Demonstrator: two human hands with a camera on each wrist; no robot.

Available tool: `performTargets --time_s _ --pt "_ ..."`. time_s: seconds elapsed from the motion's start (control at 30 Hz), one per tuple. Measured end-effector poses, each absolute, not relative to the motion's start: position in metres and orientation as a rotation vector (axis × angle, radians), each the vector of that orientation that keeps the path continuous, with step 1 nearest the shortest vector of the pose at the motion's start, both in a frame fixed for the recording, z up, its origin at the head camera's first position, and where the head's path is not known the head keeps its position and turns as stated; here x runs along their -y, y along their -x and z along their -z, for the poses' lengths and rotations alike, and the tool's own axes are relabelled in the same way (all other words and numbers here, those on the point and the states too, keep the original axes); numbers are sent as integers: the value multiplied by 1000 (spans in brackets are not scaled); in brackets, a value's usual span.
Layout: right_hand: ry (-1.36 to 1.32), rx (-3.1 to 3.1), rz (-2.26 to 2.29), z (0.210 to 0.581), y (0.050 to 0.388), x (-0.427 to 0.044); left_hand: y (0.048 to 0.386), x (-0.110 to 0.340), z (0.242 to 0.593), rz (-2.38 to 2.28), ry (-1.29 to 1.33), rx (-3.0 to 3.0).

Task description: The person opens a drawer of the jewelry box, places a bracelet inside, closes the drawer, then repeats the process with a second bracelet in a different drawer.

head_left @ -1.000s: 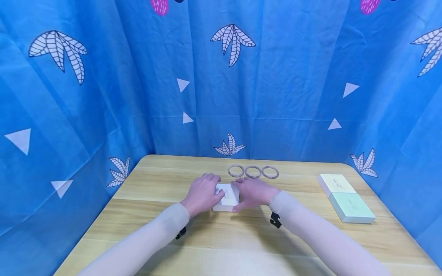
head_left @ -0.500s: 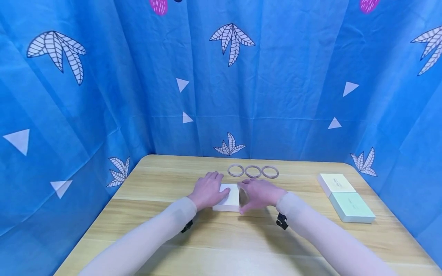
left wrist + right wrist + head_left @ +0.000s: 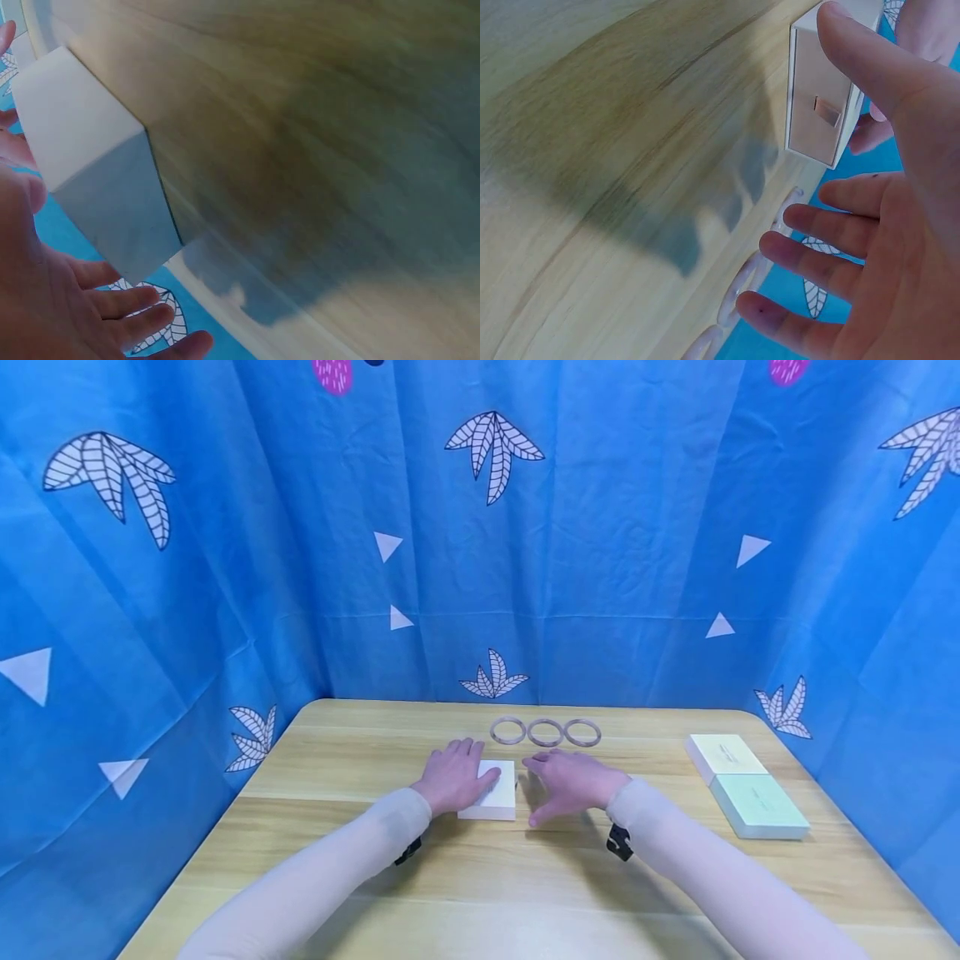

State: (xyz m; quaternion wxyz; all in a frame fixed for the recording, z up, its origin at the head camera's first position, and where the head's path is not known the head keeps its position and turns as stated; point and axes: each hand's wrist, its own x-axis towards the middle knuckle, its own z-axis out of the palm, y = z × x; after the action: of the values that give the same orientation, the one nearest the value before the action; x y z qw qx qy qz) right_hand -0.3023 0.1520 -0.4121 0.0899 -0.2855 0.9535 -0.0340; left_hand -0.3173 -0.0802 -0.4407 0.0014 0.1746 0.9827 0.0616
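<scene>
Centrally, a white box (image 3: 501,789) lies on the wooden table (image 3: 480,902) between your 2 hands, which are apart from each other; your left hand (image 3: 452,777) lies at its left side, fingers extended, thumb over the top; your right hand (image 3: 573,781) is just beside its right face, fingers and thumb spread, near a small pull tab (image 3: 828,112). Beyond, 3 rings (image 3: 545,745) form a row; to your right, a cream box (image 3: 726,754) adjoins a green box (image 3: 759,806).
</scene>
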Motion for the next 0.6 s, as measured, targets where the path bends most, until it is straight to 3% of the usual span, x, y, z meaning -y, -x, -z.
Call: performTargets --time_s 0.6 --pt "847 -2838 112 418 303 -159 313 80 447 -221 -501 -2998"
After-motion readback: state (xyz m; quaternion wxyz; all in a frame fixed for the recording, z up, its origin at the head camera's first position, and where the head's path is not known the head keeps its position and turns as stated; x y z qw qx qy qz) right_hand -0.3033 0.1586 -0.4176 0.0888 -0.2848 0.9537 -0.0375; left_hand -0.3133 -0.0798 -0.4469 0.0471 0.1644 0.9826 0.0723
